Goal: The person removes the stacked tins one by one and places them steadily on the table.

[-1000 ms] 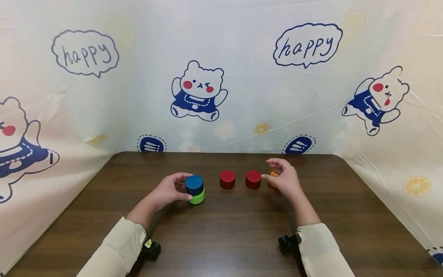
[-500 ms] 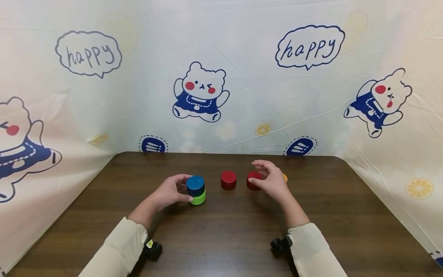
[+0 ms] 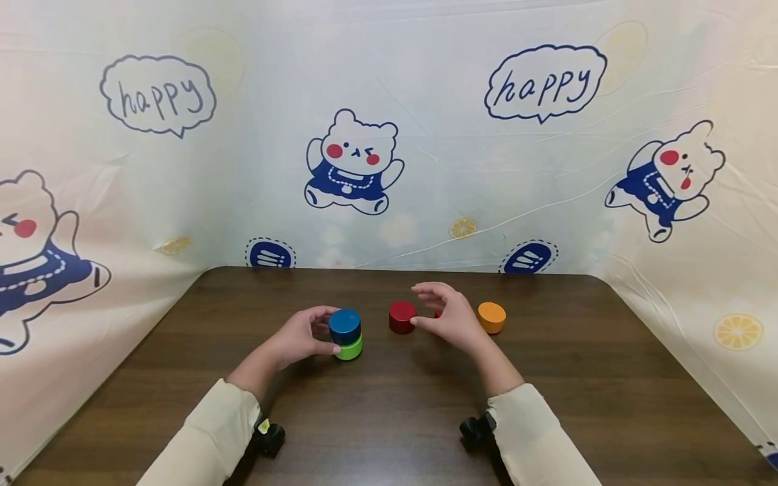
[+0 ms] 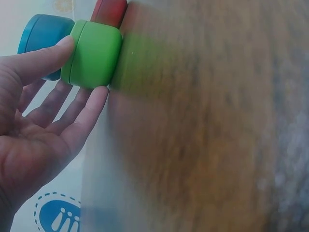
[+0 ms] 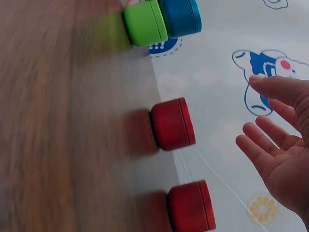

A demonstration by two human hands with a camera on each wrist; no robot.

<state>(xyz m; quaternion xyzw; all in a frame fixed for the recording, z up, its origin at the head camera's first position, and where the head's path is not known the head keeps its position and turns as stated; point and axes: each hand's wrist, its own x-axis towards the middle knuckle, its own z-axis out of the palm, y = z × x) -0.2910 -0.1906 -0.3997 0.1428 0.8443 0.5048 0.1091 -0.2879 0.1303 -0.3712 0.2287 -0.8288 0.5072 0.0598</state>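
My left hand (image 3: pixel 300 335) holds a small lidded green tin (image 4: pixel 92 55), its thumb at the lid and its fingertips behind. On top of the green tin stands a blue tin (image 3: pixel 344 326). My right hand (image 3: pixel 451 316) hovers with spread fingers and holds nothing. In the head view its thumb tip overlaps the edge of one red tin (image 3: pixel 401 317). A second red tin (image 5: pixel 191 207) is mostly hidden behind that hand in the head view. In the right wrist view, the right hand (image 5: pixel 282 140) is apart from both red tins.
An orange tin (image 3: pixel 491 317) stands to the right of the red ones, towards the back of the brown wooden table (image 3: pixel 377 418). Behind the table hangs a pale curtain (image 3: pixel 437 155) printed with bears. A small black camera (image 3: pixel 477 432) is strapped at each wrist.
My right hand has moved left from the orange tin, past the second red tin, towards the first one, leaving the orange tin uncovered. The left hand and its stack have stayed put.
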